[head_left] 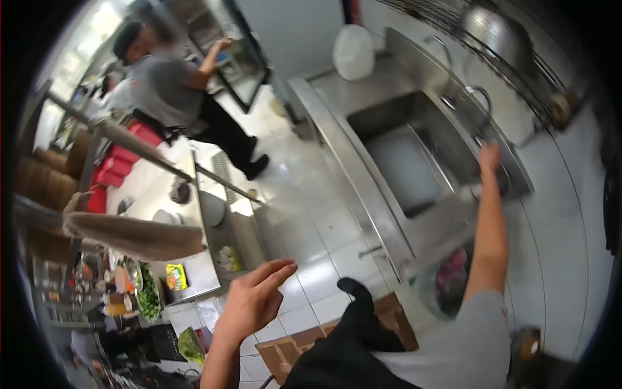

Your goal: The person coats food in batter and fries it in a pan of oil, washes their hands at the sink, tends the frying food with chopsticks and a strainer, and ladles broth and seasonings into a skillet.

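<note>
My right hand [490, 159] reaches to the right end of the steel sink [385, 217], its fingers closed at the base of the nearer tap [478, 97]. The grip looks to be on the tap's handle, though the fingers mostly hide it. Cloudy water [408, 165] stands in the basin. Beside my right wrist a round dark item and a pale item sit on the sink's ledge, too blurred to name. My left hand [256, 298] hangs over the floor with nothing in it, index and middle fingers stretched out, the others bent.
A white plastic jug [354, 53] stands at the sink's far corner. A wire shelf with a metal pot [497, 37] hangs above. A co-worker [168, 91] stands at an open door. At left, a counter holds green leaves [149, 298] and a yellow packet [175, 277]. Flattened cardboard [395, 314] lies underfoot.
</note>
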`<state>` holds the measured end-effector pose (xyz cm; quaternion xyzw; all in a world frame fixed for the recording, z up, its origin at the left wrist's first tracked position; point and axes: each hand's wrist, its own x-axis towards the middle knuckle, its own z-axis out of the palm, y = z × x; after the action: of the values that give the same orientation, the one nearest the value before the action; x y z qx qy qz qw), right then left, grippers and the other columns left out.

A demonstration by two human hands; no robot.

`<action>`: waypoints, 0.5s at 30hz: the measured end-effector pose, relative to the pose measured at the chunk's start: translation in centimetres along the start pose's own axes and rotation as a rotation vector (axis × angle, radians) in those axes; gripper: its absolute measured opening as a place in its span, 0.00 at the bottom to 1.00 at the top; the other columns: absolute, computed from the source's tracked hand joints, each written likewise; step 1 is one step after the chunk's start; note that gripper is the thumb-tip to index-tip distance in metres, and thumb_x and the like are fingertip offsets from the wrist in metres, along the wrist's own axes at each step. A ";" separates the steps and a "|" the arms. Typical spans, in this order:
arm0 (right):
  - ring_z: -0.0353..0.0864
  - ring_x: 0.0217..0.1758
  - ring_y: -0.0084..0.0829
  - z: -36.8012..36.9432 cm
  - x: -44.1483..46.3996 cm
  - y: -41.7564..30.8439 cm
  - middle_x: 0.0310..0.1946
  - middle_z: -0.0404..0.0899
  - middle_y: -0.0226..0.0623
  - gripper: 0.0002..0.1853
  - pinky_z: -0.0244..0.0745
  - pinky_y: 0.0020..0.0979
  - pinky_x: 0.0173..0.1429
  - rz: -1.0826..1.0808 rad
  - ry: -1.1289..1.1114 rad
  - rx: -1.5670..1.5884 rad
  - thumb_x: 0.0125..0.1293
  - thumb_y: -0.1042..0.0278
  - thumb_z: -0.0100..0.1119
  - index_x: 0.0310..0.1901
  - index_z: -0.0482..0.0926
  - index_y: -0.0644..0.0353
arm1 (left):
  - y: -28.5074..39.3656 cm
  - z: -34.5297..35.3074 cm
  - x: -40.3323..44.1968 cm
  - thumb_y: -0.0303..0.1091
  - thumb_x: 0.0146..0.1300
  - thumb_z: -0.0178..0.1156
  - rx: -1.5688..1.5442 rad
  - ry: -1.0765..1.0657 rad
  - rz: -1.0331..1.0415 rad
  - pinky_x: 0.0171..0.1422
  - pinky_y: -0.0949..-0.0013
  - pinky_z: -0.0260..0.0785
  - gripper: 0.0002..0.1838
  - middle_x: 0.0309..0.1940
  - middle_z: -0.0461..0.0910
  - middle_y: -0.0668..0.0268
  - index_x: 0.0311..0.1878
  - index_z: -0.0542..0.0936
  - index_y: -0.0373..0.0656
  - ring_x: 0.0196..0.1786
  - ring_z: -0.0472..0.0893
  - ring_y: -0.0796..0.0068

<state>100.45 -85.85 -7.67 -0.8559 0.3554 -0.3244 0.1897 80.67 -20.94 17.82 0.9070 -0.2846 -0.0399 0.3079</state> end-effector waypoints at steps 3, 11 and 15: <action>0.78 0.50 0.54 1.2 0.6 1.8 0.49 0.77 0.57 0.19 0.72 0.44 0.57 -0.253 -0.140 -0.260 0.63 0.61 0.55 0.51 0.76 0.67 | -8.4 6.9 -6.0 0.23 0.51 0.53 0.117 -0.172 -0.381 0.49 0.55 0.74 0.22 0.48 0.79 0.52 0.53 0.78 0.44 0.43 0.80 0.48; 0.82 0.44 0.45 3.1 -0.9 -6.2 0.36 0.80 0.45 0.10 0.80 0.39 0.52 0.495 -0.928 1.257 0.65 0.66 0.55 0.42 0.78 0.63 | -13.1 16.5 -24.9 0.32 0.55 0.55 -0.118 -0.340 -0.956 0.48 0.59 0.75 0.18 0.39 0.82 0.48 0.48 0.79 0.37 0.42 0.83 0.51; 0.79 0.41 0.33 7.8 0.5 -10.4 0.38 0.78 0.42 0.10 0.77 0.31 0.47 0.634 -0.881 1.640 0.66 0.70 0.53 0.43 0.74 0.68 | -14.8 19.7 -29.1 0.32 0.60 0.56 -0.438 -0.286 -1.153 0.36 0.64 0.79 0.16 0.35 0.84 0.54 0.49 0.78 0.33 0.34 0.85 0.64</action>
<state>111.09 -78.43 -7.27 -0.3685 0.1307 -0.0565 0.9187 58.79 -6.15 -9.63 0.8162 0.2261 -0.3776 0.3742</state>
